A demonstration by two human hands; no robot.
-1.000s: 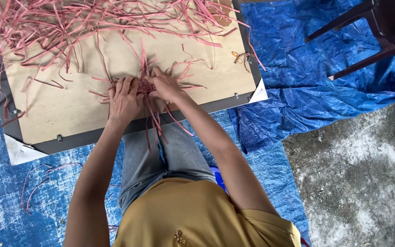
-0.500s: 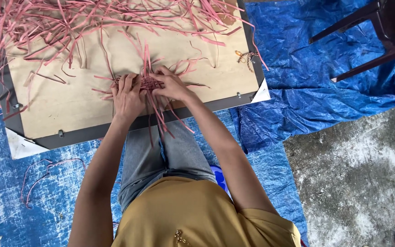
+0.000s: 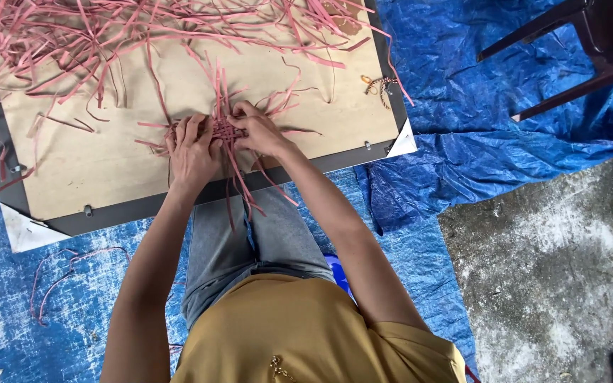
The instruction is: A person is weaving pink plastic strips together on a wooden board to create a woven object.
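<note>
Pink strips, woven into a small patch [image 3: 223, 131], lie on the near middle of a flat wooden board [image 3: 108, 170], right between the two hands. From the head view, the left hand [image 3: 193, 149] lies flat on the patch's left edge, its fingers [image 3: 191, 129] stretched out and pressing the strips down against the board rather than curled round anything. The right hand [image 3: 258, 131] sits on the patch's right edge with its fingers [image 3: 239, 117] bent and pinched together on a strip at the weave's far corner. Loose ends of the weave trail toward the near side, over the board's dark frame [image 3: 143, 208] and onto the person's grey trousers [image 3: 250, 241].

A thick tangle of loose pink strips [image 3: 72, 35] covers the far left of the board, and a small ring of cord [image 3: 377, 85] lies near its right edge. The board rests on a blue tarpaulin [image 3: 477, 120] spread on the floor, with bare grey concrete [image 3: 555, 276] at the near right. Dark legs of a plastic chair [image 3: 590, 35] stand on the tarpaulin at the far right. A few stray strips [image 3: 58, 273] lie on the tarpaulin at the near left
</note>
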